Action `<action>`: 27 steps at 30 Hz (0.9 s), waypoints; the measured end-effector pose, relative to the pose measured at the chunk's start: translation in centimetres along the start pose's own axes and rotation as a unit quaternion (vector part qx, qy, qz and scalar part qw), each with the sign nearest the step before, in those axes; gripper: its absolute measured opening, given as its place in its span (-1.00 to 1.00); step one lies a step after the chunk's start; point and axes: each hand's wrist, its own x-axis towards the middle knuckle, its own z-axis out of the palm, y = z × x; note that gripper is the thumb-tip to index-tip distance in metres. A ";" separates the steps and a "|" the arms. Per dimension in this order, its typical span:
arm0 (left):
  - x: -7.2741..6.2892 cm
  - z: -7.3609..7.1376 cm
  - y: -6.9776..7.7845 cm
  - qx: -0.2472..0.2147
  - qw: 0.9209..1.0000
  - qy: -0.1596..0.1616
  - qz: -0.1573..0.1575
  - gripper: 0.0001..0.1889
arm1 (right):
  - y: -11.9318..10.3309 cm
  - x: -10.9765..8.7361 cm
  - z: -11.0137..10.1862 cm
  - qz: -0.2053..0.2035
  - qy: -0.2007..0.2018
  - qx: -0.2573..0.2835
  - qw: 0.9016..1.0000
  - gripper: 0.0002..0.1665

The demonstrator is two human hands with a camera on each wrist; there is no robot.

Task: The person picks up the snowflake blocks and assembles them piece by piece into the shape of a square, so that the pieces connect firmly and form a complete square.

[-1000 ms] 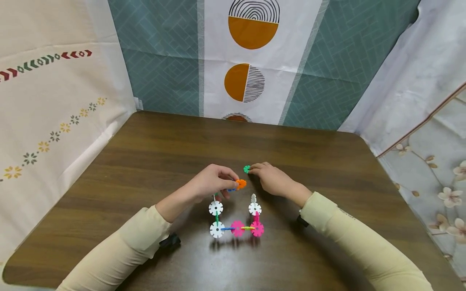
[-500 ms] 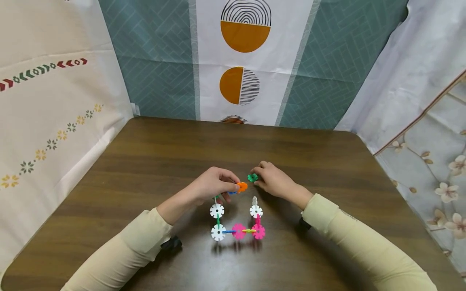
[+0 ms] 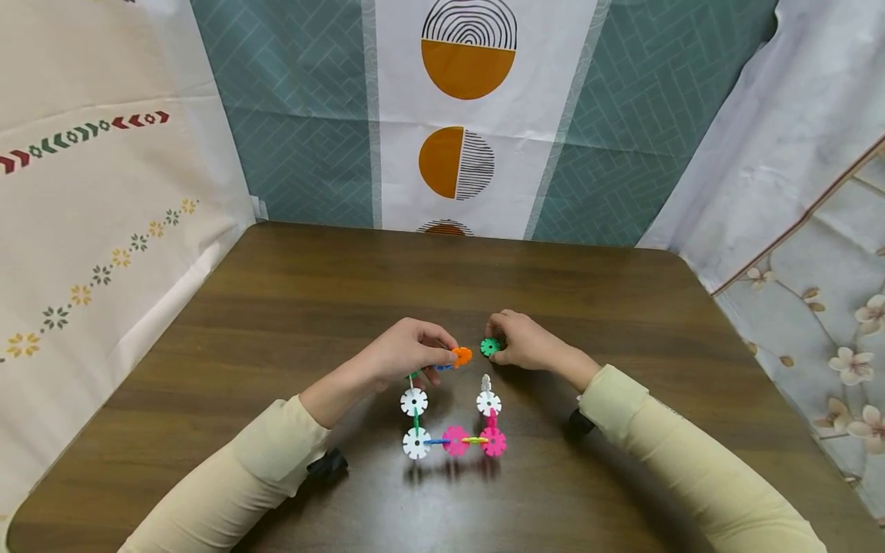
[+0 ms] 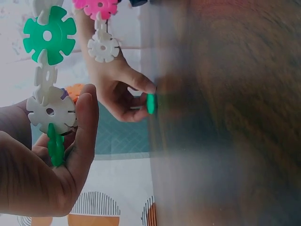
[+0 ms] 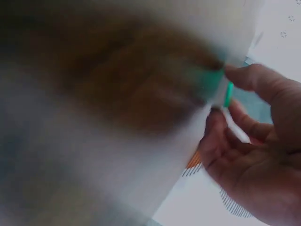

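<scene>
My left hand (image 3: 408,353) grips one end of a chain of notched, snowflake-style linking discs, its thumb and fingers at an orange disc (image 3: 462,355). In the left wrist view a white disc (image 4: 50,111) and a green disc (image 4: 56,148) of the chain sit against the palm and fingers. The chain bends round in a U, through a pink disc (image 3: 455,441) at the front, to a white disc (image 3: 488,402) on the right. My right hand (image 3: 523,342) has thumb and fingers around the edge of a loose green disc (image 3: 490,347), which lies flat at the tabletop.
A brown wooden table (image 3: 332,269) lies under both hands. Patterned cloth hangs behind it, with a white floral curtain (image 3: 816,307) on the right and a cream cloth (image 3: 90,230) on the left.
The right hand has drawn the loose green disc nearer and slightly right, its fingers now farther round it. The left hand and chain have stayed nearly still; the head view shifted a little.
</scene>
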 end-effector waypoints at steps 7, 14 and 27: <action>0.0 -0.2 0.3 0.002 1.000 0.002 0.000 -0.84 | -0.7 -2.1 -0.8 -0.024 0.053 0.135 0.989 -0.63; -0.1 -0.4 0.7 0.002 1.000 0.009 0.003 -0.83 | -2.5 -3.6 -1.8 -0.059 0.052 0.193 0.978 -0.62; -0.2 -0.3 0.1 0.009 1.000 0.001 0.016 -0.85 | -3.7 -4.2 -1.3 -0.051 0.033 0.236 0.970 -0.65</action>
